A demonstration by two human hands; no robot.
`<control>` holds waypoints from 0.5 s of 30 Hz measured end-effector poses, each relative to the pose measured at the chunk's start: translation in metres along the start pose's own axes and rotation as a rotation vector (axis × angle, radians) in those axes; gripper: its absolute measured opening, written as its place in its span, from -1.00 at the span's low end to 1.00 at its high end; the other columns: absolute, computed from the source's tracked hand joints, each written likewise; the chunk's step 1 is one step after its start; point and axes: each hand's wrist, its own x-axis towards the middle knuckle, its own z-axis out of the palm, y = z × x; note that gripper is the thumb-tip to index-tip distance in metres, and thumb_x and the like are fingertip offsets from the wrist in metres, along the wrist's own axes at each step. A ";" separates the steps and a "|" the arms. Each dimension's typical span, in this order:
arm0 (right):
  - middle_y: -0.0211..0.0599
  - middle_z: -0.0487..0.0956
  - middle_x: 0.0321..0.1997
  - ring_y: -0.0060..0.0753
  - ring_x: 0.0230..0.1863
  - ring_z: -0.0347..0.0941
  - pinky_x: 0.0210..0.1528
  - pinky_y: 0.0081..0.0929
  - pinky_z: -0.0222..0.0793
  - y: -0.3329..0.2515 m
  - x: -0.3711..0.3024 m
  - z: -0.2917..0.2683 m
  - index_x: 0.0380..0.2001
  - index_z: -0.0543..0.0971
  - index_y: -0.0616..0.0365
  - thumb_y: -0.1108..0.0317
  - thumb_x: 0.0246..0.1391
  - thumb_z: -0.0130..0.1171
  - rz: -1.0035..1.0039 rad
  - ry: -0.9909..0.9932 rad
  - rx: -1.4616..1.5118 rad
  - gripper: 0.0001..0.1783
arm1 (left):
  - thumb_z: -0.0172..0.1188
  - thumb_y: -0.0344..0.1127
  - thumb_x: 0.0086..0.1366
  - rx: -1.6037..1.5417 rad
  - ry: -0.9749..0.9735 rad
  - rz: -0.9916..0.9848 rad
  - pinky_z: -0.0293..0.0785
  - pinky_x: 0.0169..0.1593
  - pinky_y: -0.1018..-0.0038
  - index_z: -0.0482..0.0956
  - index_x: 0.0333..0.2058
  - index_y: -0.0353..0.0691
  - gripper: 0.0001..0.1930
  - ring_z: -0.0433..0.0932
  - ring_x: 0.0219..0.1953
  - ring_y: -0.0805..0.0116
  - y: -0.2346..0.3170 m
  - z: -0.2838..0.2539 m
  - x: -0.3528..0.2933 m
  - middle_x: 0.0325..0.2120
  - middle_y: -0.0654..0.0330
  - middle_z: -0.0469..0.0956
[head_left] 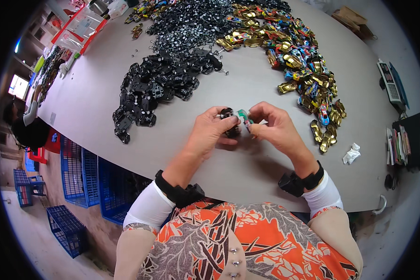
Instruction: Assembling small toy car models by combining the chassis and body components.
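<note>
Above the near part of the table, my left hand (210, 130) pinches a black toy car chassis (227, 113) between thumb and fingers. Close beside it, my right hand (274, 122) grips a small green and red toy car body (243, 115) by its end. The two parts are a finger's width or less apart; I cannot tell whether they touch. A heap of black chassis (156, 81) lies ahead on the left. Along the right curves a heap of gold and coloured car bodies (291, 60).
Small wheel parts (186, 28) are piled at the back. A crumpled white tissue (352, 154) and a scale (391, 84) are at the right. A clear red-edged bag (80, 30) lies far left. Blue crates (79, 172) stand below the left edge; another person (28, 121) sits beyond.
</note>
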 end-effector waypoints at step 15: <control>-0.34 0.45 -0.42 -0.51 -0.47 0.41 -0.47 -0.53 0.32 -0.005 -0.018 0.024 -0.34 0.42 0.25 0.53 -0.19 0.17 -0.255 0.026 -0.484 -0.75 | 0.15 -0.48 0.13 -0.083 -0.179 0.021 0.60 -0.32 0.47 0.31 0.07 -0.33 -0.51 0.56 -0.27 0.41 -0.006 -0.003 -0.021 -0.28 0.14 0.54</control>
